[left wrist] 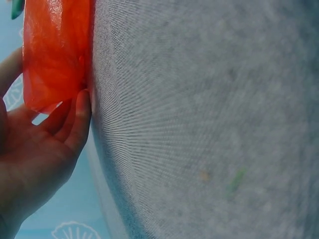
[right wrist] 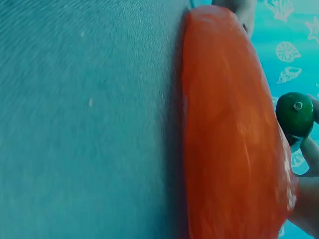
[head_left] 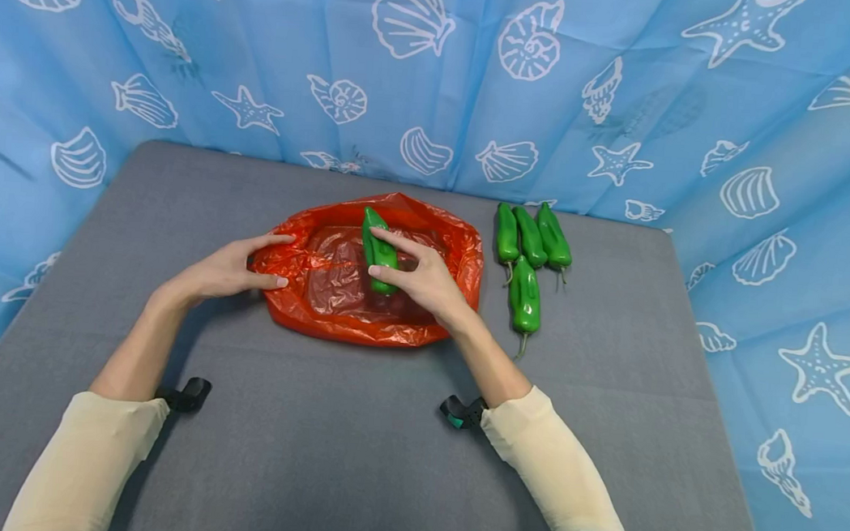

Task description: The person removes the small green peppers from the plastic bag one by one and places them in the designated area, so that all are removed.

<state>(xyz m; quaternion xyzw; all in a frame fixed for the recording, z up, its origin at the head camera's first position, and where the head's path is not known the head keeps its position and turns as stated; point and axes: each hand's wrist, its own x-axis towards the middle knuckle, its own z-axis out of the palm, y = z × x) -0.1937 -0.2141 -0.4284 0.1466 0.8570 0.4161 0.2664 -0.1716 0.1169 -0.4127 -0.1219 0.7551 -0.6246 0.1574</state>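
Note:
A red plastic bag (head_left: 297,320) lies spread on the table with its mouth facing up and its rim rolled outward. My left hand (head_left: 223,269) holds the bag's left end, thumb at the near side and fingers at the far side. In the left wrist view those fingers (left wrist: 79,117) touch the red plastic. Over the bag's mouth, my right hand (head_left: 424,278) pinches a green pepper (head_left: 380,250) between thumb and fingers. The right wrist view shows this pepper (right wrist: 294,114) end-on, beside the bag's rim; part of the hand is hidden behind the bag.
Several green peppers lie right of the bag: three side by side (head_left: 530,238) and another one (head_left: 524,296) nearer me. Grey cloth covers the table (head_left: 327,438). A blue curtain (head_left: 465,81) with shell prints hangs behind and at the sides.

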